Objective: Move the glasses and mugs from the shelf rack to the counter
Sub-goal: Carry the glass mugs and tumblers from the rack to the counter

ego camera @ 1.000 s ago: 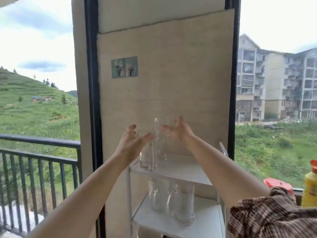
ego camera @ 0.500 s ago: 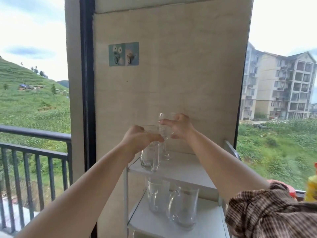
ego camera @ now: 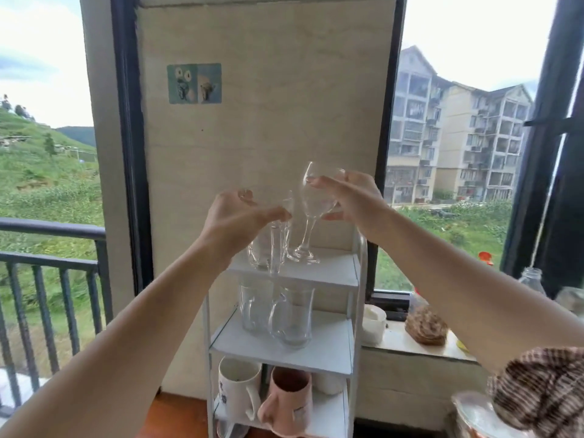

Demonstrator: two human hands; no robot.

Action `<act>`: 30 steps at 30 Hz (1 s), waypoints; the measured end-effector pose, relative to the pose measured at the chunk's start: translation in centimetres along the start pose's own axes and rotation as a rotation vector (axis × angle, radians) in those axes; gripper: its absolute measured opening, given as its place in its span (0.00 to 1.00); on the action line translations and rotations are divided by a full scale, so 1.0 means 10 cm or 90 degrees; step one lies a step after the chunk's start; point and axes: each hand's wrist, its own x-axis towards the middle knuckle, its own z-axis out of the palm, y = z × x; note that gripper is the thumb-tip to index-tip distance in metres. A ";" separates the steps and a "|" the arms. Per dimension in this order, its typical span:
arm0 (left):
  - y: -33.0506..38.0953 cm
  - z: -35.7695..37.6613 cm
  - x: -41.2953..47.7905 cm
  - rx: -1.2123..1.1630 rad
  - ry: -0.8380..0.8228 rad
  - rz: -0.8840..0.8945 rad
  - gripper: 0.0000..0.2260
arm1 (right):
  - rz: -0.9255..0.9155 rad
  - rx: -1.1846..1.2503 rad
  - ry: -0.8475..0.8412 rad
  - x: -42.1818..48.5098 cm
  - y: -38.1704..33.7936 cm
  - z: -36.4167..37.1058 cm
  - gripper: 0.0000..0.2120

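The left hand is curled over the rim of a clear glass mug, fingers on its far side and thumb on the near side, gripping it from above; the mug stands at the left of the top tier of the white shelf rack. Just beside it on the right, the right hand holds a wine glass by the bowl, fingers stretched across the front and thumb beneath. The glass leans slightly, its foot at the top tier, though whether it touches the board I cannot tell. On the middle tier stand two glass mugs, side by side and touching or nearly so. On the bottom tier a white mug stands left of a pink mug. To the right of the rack, on the bench under the window, sit a white cup and a brown woven object
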 end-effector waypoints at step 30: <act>2.14 3.67 -5.70 -0.178 -0.725 0.067 0.25 | 0.303 -0.142 0.529 -6.34 -0.06 -5.15 0.31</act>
